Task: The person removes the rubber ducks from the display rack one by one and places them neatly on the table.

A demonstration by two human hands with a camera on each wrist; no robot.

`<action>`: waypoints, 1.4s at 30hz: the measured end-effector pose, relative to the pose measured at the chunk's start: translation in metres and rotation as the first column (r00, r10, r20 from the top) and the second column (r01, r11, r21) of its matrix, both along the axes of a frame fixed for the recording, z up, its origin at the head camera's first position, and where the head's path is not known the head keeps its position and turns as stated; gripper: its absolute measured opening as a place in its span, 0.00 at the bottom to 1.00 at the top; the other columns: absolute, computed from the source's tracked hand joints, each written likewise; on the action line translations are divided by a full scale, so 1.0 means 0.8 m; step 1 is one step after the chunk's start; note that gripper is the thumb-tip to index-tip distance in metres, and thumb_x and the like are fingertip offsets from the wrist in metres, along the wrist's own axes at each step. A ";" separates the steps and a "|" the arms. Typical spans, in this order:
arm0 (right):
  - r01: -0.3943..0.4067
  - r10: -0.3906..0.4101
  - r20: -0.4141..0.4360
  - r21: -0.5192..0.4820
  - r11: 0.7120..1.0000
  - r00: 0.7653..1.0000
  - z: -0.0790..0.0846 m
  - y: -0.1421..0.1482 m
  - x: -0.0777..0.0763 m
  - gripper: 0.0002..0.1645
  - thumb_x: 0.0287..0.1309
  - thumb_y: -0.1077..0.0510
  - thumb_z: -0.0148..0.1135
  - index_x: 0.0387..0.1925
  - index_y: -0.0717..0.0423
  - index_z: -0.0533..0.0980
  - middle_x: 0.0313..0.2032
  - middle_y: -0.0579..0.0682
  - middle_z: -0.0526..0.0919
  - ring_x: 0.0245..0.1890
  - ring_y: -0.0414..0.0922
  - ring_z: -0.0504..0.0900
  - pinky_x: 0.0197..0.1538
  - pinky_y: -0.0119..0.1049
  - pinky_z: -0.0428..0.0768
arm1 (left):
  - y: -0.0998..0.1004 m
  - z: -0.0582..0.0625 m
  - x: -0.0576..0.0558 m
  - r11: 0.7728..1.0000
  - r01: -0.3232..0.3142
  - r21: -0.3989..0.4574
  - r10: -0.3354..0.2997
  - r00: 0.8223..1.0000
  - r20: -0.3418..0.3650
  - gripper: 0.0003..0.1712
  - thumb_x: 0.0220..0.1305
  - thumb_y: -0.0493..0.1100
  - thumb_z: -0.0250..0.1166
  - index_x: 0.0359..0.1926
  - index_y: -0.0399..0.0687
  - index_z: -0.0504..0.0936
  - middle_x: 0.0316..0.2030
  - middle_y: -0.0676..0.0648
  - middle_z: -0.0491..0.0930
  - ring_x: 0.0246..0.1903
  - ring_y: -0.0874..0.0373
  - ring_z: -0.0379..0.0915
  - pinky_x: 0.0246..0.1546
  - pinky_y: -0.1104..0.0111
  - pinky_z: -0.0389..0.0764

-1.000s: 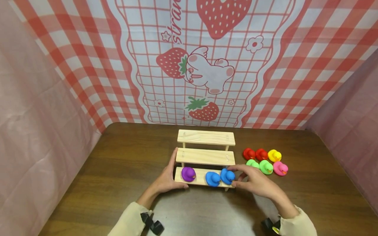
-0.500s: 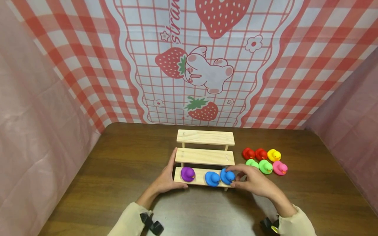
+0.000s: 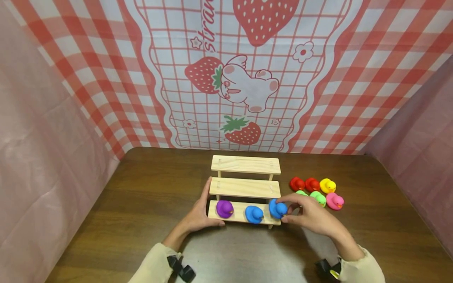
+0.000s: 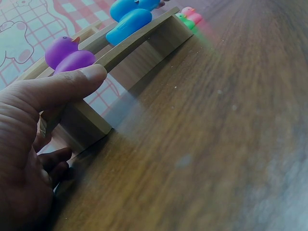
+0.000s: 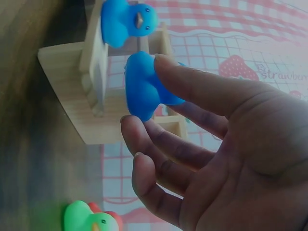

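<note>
A three-step wooden display stand (image 3: 244,188) stands mid-table. My left hand (image 3: 198,216) grips its left end, the thumb along the front edge of the lowest step beside a purple rubber duck (image 3: 224,209). In the left wrist view that thumb (image 4: 72,85) lies over the step's edge, with the other fingers partly hidden behind the stand. My right hand (image 3: 311,214) pinches a blue rubber duck (image 3: 277,209) between thumb and fingers at the step's right end. In the right wrist view this duck (image 5: 141,89) appears raised off the step. Another blue duck (image 3: 254,214) sits on that step, to its left.
Right of the stand, several more ducks lie on the brown table (image 3: 159,188): two red (image 3: 297,184), one yellow (image 3: 327,185), one pink (image 3: 334,201) and two light green (image 3: 317,198), partly covered by my right hand. A strawberry-print cloth (image 3: 244,86) hangs behind.
My right hand has shifted slightly right and away with its blue duck, widening the gap to the other blue duck. My left hand keeps its place on the stand.
</note>
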State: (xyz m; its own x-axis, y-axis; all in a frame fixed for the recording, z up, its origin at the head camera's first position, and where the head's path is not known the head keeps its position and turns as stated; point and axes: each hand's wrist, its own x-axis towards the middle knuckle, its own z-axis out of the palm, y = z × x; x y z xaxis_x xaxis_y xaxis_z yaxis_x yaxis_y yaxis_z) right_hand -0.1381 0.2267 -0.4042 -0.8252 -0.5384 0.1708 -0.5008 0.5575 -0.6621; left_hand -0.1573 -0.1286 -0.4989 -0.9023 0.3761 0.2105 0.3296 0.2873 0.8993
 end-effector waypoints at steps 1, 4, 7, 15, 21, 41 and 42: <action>0.008 -0.008 -0.004 0.003 1.000 1.000 0.001 0.001 0.001 0.24 0.50 0.58 0.77 0.50 0.59 0.82 0.37 0.47 0.86 0.33 0.32 0.80 0.34 0.32 0.83 | 0.000 0.000 0.000 1.000 0.001 -0.001 -0.001 1.000 0.000 0.85 0.35 0.43 0.85 0.81 0.56 0.30 0.81 0.37 0.38 0.78 0.37 0.43 0.76 0.39 0.47; 0.017 -0.017 -0.035 0.000 1.000 0.999 0.004 0.003 0.002 0.24 0.49 0.59 0.77 0.50 0.57 0.82 0.37 0.46 0.86 0.33 0.32 0.80 0.33 0.32 0.83 | 0.000 0.000 0.000 1.000 0.002 -0.004 -0.002 1.000 -0.001 0.85 0.35 0.43 0.85 0.81 0.56 0.29 0.81 0.37 0.38 0.78 0.36 0.43 0.76 0.38 0.47; 0.015 -0.015 -0.060 -0.013 1.000 0.998 0.008 0.007 0.003 0.24 0.49 0.59 0.77 0.50 0.57 0.82 0.38 0.48 0.87 0.32 0.31 0.80 0.33 0.30 0.83 | 0.000 0.000 -0.001 1.000 0.001 -0.010 -0.001 1.000 -0.003 0.85 0.35 0.43 0.85 0.81 0.56 0.29 0.80 0.36 0.37 0.78 0.36 0.43 0.76 0.38 0.47; 0.034 -0.035 -0.037 -0.037 0.999 0.999 0.017 0.022 0.002 0.25 0.50 0.60 0.76 0.51 0.58 0.81 0.43 0.53 0.85 0.34 0.30 0.81 0.35 0.29 0.85 | 0.000 0.002 0.000 1.000 -0.002 -0.015 0.002 1.000 -0.004 0.85 0.35 0.43 0.85 0.81 0.55 0.30 0.80 0.36 0.37 0.78 0.36 0.41 0.76 0.38 0.47; 0.114 -0.113 -0.076 0.004 0.993 0.991 0.025 0.035 0.003 0.26 0.48 0.61 0.77 0.51 0.57 0.81 0.42 0.51 0.83 0.33 0.28 0.80 0.32 0.28 0.83 | 0.000 0.002 0.000 1.000 -0.007 -0.012 0.007 1.000 0.001 0.84 0.34 0.42 0.85 0.81 0.55 0.30 0.80 0.36 0.37 0.78 0.36 0.41 0.76 0.38 0.47; 0.277 -0.274 -0.041 0.167 0.946 0.961 0.020 0.064 -0.010 0.27 0.49 0.54 0.78 0.51 0.57 0.82 0.37 0.50 0.85 0.31 0.26 0.81 0.33 0.27 0.82 | 0.000 0.003 -0.001 1.000 -0.002 -0.011 0.002 1.000 0.019 0.84 0.35 0.42 0.85 0.81 0.56 0.30 0.81 0.37 0.38 0.77 0.36 0.48 0.76 0.39 0.49; 0.280 -0.279 -0.035 0.171 0.944 0.960 0.019 0.064 -0.010 0.27 0.48 0.54 0.78 0.51 0.57 0.82 0.37 0.50 0.85 0.30 0.27 0.81 0.33 0.27 0.82 | 0.000 0.002 -0.001 1.000 0.000 -0.009 0.000 1.000 0.018 0.84 0.35 0.42 0.85 0.81 0.55 0.30 0.80 0.37 0.39 0.77 0.36 0.49 0.76 0.39 0.49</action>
